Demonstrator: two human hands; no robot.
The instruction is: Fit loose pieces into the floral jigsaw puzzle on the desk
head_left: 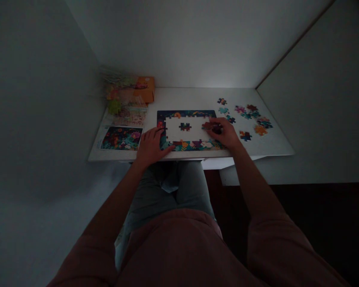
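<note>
A jigsaw puzzle frame (186, 113) with a colourful printed border lies on the white table. Inside its pale middle sits one loose dark puzzle piece (185, 126), apart from the border. My left hand (152, 146) rests with spread fingers on the left edge of the frame, near its lower corner. At the right side of the opening, my right hand (225, 132) pinches a reddish-brown puzzle piece (208, 126), partly hidden by the fingers. The piece is close to the right border; whether it touches cannot be made out.
Several loose puzzle pieces (260, 130) are scattered on the table (275, 143) to the right. At the left stand an orange box (148, 89) and a blurred, see-through wrapping (122, 93). A printed picture card (121, 138) lies in front of them. Walls border the table behind and beside.
</note>
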